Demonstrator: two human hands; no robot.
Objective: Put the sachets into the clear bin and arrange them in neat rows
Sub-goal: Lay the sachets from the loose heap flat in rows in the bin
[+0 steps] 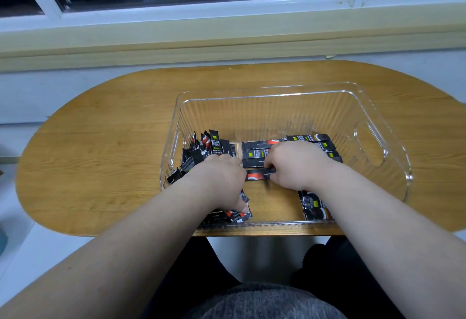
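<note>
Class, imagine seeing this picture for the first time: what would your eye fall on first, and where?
The left hand and right hand hold one black-and-red sachet between them inside the clear bin on the wooden table. A jumbled heap of sachets fills the bin's left end, beside a neat row.

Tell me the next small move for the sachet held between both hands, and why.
Probably lower the sachet flat, snug against the near edge of the flat row. The left hand and right hand pinch its ends, it lies parallel to that row, and a jumbled heap waits at the left of the clear bin.
</note>
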